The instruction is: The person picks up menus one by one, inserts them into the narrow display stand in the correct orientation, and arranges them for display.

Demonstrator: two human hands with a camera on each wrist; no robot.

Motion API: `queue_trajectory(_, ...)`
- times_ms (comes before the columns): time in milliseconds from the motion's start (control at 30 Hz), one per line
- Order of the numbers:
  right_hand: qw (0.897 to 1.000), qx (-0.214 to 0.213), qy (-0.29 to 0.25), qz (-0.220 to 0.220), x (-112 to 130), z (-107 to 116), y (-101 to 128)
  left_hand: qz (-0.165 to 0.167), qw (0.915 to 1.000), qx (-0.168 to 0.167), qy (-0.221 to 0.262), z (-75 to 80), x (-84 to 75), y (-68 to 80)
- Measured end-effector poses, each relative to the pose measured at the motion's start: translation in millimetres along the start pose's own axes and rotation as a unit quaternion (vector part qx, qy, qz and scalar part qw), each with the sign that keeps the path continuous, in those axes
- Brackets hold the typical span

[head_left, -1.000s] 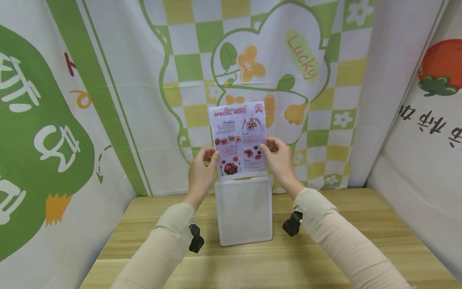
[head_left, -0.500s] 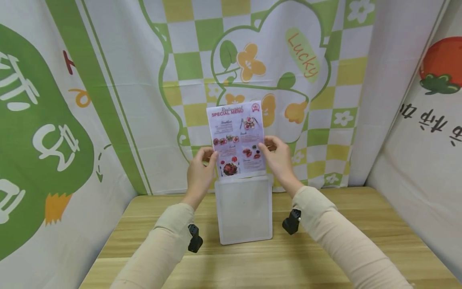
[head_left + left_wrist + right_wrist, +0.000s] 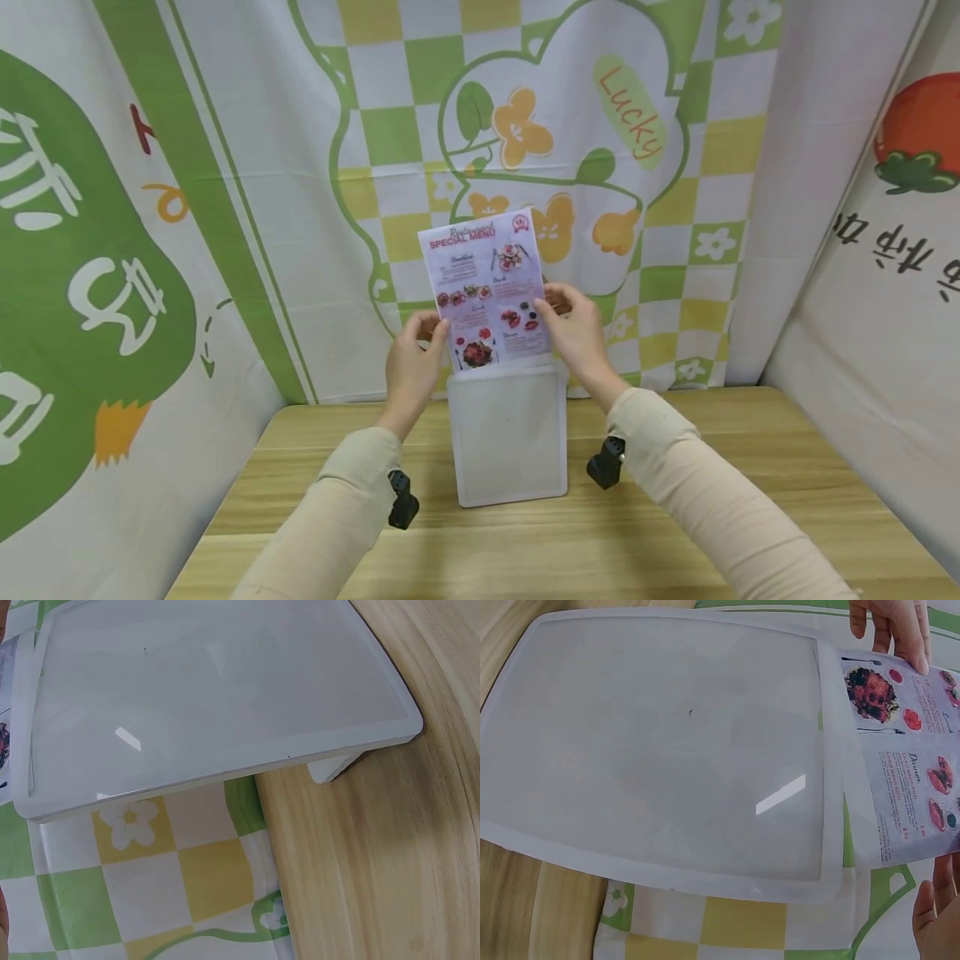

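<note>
Both hands are raised above the far side of the table point(image 3: 675, 533), each pinching one side edge of a single menu sheet point(image 3: 486, 287). The left hand point(image 3: 411, 367) curls thumb and fingers round the sheet's edge at 9 o'clock, low on the page; the right hand point(image 3: 573, 333) does the same at 3 o'clock, a little higher. The menu stands upright, slightly tilted, with its bottom edge just above or touching the top rim of one white stand point(image 3: 508, 437), which stands on the table at 6 o'clock from the sheet; whether the edge has entered the stand cannot be told. From the right wrist, the menu's lower end lies just past the stand's rim, fingertips point(image 3: 900, 630) on its far edge. Two small black wrist cameras show, one per sleeve. A patterned cloth point(image 3: 225, 167) hangs behind.
</note>
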State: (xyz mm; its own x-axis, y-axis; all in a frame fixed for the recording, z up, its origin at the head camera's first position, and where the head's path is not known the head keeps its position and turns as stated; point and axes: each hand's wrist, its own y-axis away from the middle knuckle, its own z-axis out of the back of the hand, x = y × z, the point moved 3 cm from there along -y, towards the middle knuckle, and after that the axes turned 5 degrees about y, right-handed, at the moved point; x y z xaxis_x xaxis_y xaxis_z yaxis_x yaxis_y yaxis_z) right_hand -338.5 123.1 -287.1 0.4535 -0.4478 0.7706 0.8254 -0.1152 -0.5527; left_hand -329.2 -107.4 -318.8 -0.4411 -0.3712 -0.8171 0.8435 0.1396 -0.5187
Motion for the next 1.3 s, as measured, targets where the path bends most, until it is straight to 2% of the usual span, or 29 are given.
queue_trajectory(233,1.000,0.013,0.012,-0.006,0,0,3,0.005,0.9999,0.010,-0.003,-0.3,5.4,1.7)
queue_trajectory(567,0.999,0.025,0.015,-0.020,-15,-2,12,0.037,0.9989,0.026,-0.015,-5.5,15.5,11.2)
queue_trajectory(1033,0.999,0.041,0.021,-0.016,-34,-1,37,0.037,0.9986,0.030,-0.023,-7.2,17.6,15.7)
queue_trajectory(1300,0.999,0.043,0.014,-0.030,-36,0,36,0.039,0.9981,0.039,-0.028,-7.8,22.4,22.0)
